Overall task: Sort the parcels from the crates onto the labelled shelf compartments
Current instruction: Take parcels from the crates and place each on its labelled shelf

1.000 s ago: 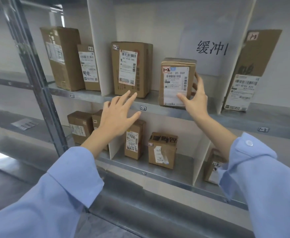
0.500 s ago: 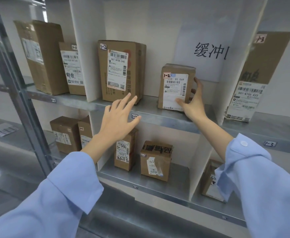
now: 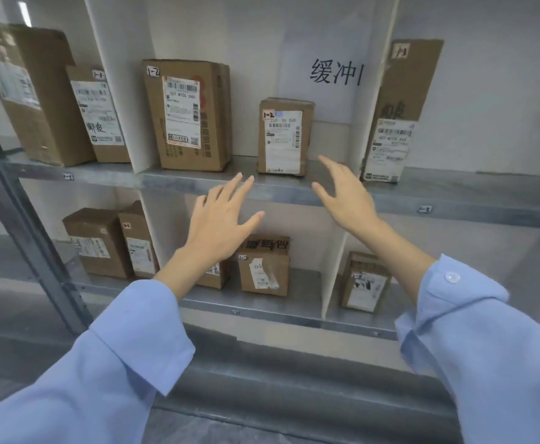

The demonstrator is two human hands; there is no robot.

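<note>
Item: one white paper sheet point(image 3: 326, 97), flat against the white back wall point(image 3: 246, 43) (black handwritten characters, 缓冲, then a single stroke).

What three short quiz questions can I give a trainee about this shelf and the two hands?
1. True or false: the right hand grips the small parcel.
2. How many parcels stand in the upper middle compartment? A one, B two, C three.
3. Fill in: the tag on the small parcel reads ___.
Key: 1 false, the hand is open and apart from it; 2 B; 3 1-2.
</note>
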